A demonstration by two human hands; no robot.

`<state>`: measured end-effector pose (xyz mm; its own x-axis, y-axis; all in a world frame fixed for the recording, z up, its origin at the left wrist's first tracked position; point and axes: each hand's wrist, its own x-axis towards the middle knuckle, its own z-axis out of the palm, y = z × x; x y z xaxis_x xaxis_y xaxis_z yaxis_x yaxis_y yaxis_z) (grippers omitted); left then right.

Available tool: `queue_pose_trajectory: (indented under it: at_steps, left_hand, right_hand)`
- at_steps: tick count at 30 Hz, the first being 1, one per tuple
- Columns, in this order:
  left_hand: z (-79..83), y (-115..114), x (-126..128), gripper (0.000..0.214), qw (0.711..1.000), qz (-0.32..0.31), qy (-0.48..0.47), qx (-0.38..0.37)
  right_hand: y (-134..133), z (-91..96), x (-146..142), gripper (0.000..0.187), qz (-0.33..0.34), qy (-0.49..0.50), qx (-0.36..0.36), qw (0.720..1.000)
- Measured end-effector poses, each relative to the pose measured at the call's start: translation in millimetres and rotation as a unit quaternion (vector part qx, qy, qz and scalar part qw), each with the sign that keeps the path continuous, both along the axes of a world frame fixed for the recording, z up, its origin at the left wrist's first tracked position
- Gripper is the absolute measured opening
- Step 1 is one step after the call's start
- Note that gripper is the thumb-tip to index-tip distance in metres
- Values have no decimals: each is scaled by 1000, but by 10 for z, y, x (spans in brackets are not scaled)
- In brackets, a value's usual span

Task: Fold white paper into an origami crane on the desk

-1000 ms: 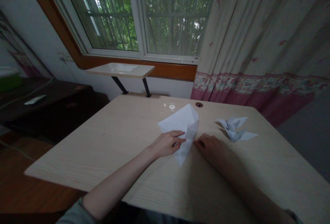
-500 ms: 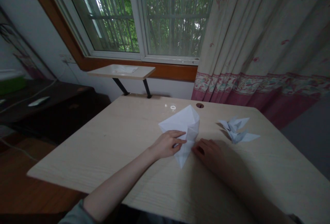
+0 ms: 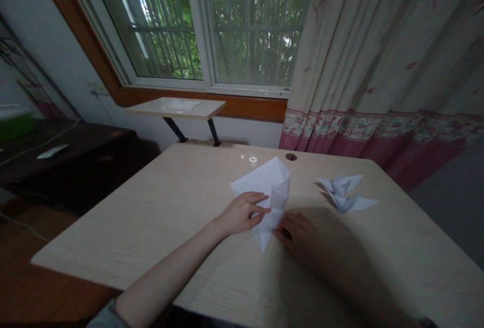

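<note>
A white sheet of paper (image 3: 266,184), partly folded into a pointed shape, lies in the middle of the pale wooden table (image 3: 170,212). My left hand (image 3: 242,213) rests on its left side, fingers stretched flat over the paper. My right hand (image 3: 298,235) presses against the fold's lower right edge near the tip, its fingers curled down onto the crease. Both forearms reach in from the near edge.
Two folded white paper figures (image 3: 346,193) lie on the table to the right. A cable hole (image 3: 291,157) is near the far edge. Behind stand a small wall shelf (image 3: 177,107), a window and a patterned curtain (image 3: 378,66); a dark cabinet (image 3: 75,151) is at left.
My right hand has slid down and left along the paper's right edge toward its lower tip. The left hand has stayed on the paper.
</note>
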<state>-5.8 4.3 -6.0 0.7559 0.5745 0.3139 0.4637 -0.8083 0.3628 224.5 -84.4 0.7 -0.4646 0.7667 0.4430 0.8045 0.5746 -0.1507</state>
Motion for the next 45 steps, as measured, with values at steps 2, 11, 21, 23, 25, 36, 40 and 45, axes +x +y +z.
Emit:
queue_pose_trajectory:
  at_steps: [2,11,21,23,25,36,40,45]
  left_hand:
    - [-7,5,-3,35,1000,2,-3,-4]
    - [32,6,-4,32,1000,3,-8,-10]
    - [38,15,-3,31,1000,2,-8,-19]
    - [29,18,-5,32,1000,2,-7,-20]
    - [16,24,-9,32,1000,0,-9,-23]
    - [27,20,-10,31,1000,-4,-7,-20]
    - [39,8,-3,32,1000,-3,-3,-19]
    - [46,5,-1,33,1000,-6,5,-12]
  right_hand:
    - [-22,-13,-29,10,4,2,5,1000]
    - [-75,-138,-103,16,32,-7,10,999]
    - [-124,-66,-129,16,60,13,-14,998]
    - [-136,-66,-133,17,64,8,-22,998]
    - [-143,-73,-143,17,69,2,-25,997]
    - [-85,-66,-115,15,128,10,-16,992]
    - [-44,-12,-42,21,109,36,9,993]
    - [26,-17,102,27,36,26,45,998]
